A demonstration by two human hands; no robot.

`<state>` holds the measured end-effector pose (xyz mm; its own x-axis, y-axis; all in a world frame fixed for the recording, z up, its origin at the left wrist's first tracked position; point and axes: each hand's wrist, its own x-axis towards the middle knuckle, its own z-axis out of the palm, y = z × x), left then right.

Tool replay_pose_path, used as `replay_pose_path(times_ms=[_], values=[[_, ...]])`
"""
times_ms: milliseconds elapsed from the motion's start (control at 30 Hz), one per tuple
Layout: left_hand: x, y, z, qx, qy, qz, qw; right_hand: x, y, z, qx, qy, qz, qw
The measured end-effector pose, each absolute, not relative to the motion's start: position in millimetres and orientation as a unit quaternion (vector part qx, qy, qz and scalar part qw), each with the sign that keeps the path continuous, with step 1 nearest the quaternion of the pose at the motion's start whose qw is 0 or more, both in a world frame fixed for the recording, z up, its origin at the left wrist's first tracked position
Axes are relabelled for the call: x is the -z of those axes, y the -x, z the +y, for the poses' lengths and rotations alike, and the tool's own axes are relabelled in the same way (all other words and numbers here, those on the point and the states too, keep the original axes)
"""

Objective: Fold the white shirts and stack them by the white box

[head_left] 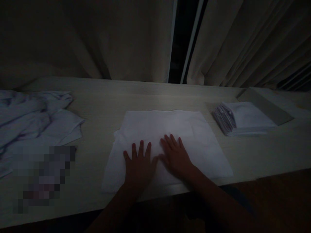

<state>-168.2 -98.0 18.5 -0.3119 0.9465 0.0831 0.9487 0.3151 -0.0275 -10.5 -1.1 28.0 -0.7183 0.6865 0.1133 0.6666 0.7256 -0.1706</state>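
A white cloth lies spread on the pale wooden table in front of me, close to the near edge. Palm down on its left half rests my left hand, fingers spread. My right hand presses flat near the cloth's middle, with its fingers stretched out and the thumbs of both hands nearly meeting. Neither hand grips anything. A small corner of fabric sticks out from the cloth's left side. The light is dim, so fine detail on the cloth is hard to see.
Folded white cloths are stacked at the right, before a grey-white box-like object. A loose heap of white cloth lies at the left, with a blurred-out item nearer me. Beige curtains hang behind the table.
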Motion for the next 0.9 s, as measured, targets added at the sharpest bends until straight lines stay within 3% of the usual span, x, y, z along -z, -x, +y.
replay_pose_path(times_ms=[567,900], values=[[-18,183,-106,0.028,0.567,-0.823,0.03,-12,-90,37,-0.005,0.454,-0.889,0.061],[-19,212,-115,0.031,0.498,-0.864,0.071,-11,-102,44,0.0,0.477,-0.876,0.071]])
